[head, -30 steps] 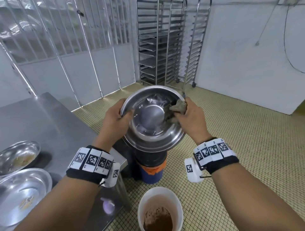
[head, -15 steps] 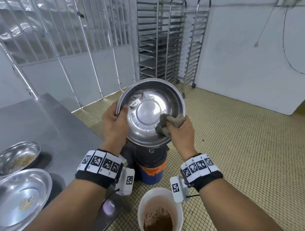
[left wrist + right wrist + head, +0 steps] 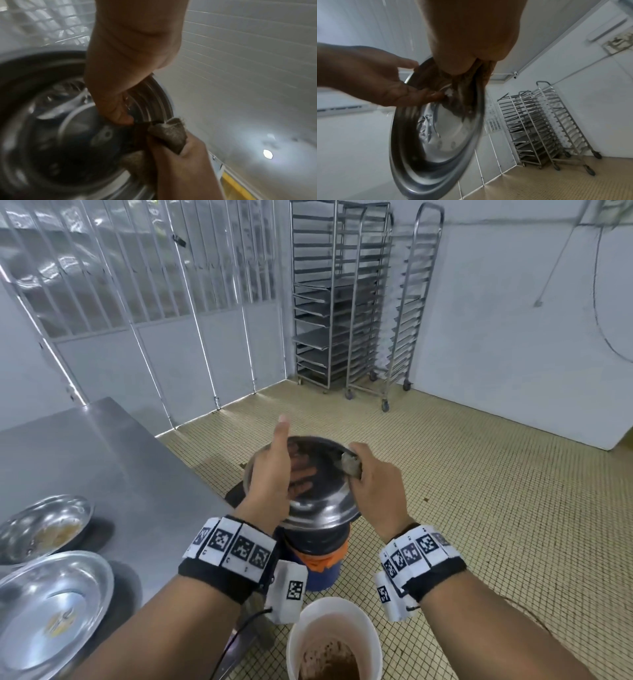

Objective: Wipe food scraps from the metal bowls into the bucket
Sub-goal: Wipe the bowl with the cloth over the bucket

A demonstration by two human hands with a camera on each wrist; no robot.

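Logged metal bowl (image 3: 322, 501) turned mouth-down and tilted away, outer base toward head camera, held in the air right above dark bucket (image 3: 325, 563) on the floor. Could not tell whether touching the bucket top.

Found left hand (image 3: 270, 477) on the bowl's left rim: fingers hooked over the edge into the inside, thumb sticking straight up, clear of the metal. Confirmed from left wrist view: fingertip (image 3: 120, 119) down on the inner wall, close to the rag.

Found right hand (image 3: 376, 491) at the right rim, fingers curled tight round a grey-brown rag (image 3: 351, 465). Saw rag bunched and pressed to the inner wall just below the rim in right wrist view; small white bits next to it on the metal. Noted motion blur on the bowl in both wrist views, inside otherwise shiny.

Spotted white bucket (image 3: 334, 607) on the floor nearer the person, just beside the dark one, brown scraps in the bottom. Noted orange band and blue base on the dark bucket.

Counted two more bowls on the steel table (image 3: 85, 457) at left: far bowl (image 3: 44, 529) with brownish residue, near bowl (image 3: 51, 607) with a small yellowish smear, almost touching each other.

Noted tray racks (image 3: 342, 302) on castors against the back wall, well apart from the work spot, on yellow tiled floor (image 3: 479, 491).
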